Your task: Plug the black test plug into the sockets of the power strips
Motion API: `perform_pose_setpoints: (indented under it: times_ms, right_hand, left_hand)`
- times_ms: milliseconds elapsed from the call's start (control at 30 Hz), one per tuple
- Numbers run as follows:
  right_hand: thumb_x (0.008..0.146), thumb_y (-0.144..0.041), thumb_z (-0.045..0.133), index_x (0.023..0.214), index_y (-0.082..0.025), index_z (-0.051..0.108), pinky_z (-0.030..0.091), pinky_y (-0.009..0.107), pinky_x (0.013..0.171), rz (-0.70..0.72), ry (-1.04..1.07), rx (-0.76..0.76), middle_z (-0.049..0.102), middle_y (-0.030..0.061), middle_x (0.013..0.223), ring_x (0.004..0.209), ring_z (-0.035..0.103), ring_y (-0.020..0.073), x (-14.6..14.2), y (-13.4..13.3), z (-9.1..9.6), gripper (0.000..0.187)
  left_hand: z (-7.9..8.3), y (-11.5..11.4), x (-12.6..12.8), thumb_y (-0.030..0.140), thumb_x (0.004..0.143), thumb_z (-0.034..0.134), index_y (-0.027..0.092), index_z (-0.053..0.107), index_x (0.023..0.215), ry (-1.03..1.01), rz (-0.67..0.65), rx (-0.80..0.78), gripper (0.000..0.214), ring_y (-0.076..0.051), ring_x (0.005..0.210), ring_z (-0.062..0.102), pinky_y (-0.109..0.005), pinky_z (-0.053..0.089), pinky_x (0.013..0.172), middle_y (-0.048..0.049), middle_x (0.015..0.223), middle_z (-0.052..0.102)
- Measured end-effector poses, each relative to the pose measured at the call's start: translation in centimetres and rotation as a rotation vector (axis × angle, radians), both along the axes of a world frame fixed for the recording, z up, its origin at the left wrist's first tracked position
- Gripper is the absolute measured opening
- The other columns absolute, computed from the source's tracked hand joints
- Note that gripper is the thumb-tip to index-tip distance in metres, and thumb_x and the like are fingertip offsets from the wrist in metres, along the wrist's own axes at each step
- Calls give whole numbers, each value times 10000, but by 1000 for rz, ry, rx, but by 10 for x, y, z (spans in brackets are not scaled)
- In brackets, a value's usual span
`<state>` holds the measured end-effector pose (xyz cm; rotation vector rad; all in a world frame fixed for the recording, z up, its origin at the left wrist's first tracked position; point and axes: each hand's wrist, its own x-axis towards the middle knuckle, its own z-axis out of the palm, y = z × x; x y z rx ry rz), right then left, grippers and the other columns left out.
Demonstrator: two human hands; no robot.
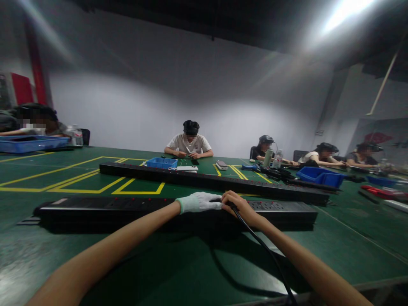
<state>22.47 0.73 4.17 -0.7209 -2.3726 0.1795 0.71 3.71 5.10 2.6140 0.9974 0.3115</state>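
A long black power strip [134, 207] with red dots and sockets along its top lies across the table in front of me. Over its middle, my left hand [198, 202], in a white glove, has its fingers drawn together, with something dark and small at the fingertips that I cannot make out. My bare right hand [239, 207] meets those fingertips, its fingers curled round a black cable [267, 247]. From there the cable runs down toward the table's near edge. Whatever end the cable has is hidden by the fingers.
Beyond lies a second long black strip [204, 181]. Blue trays [162, 163] stand farther back, with a larger blue bin [320, 176] to the right. A person [188, 144] sits opposite; others sit at both sides. Yellow tape lines mark the green table [178, 272].
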Motion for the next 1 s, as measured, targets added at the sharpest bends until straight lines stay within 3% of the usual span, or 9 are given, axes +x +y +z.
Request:
perform_pose_setpoints:
  times_ms: [233,500,1000]
  right_hand:
    - [891,-337,513,934,-221,565,434,307,842,1,-22,2,533,56,1019,929,529,172,1,-1,1,135]
    - [874,-384,536,995,-223,581,437,310,842,-7,-18,17,544,59,1019,935,529,179,1,-3,2,206]
    - [883,-380,522,886,-209,552,442,318,819,14,-26,6,547,57,970,907,522,180,-1,0,2,174]
  left_hand:
    - [-1,1,0,680,838,276,318,380,1347,18,-4,34,634,-275,1160,495,-348,355,941,-42,1332,489]
    - [-4,2,5,675,847,235,275,398,1337,79,15,88,654,-283,1096,540,-352,392,892,-72,1263,546]
    - [0,-2,7,671,855,213,286,384,1343,73,-6,86,645,-279,1109,533,-348,383,889,-76,1293,521]
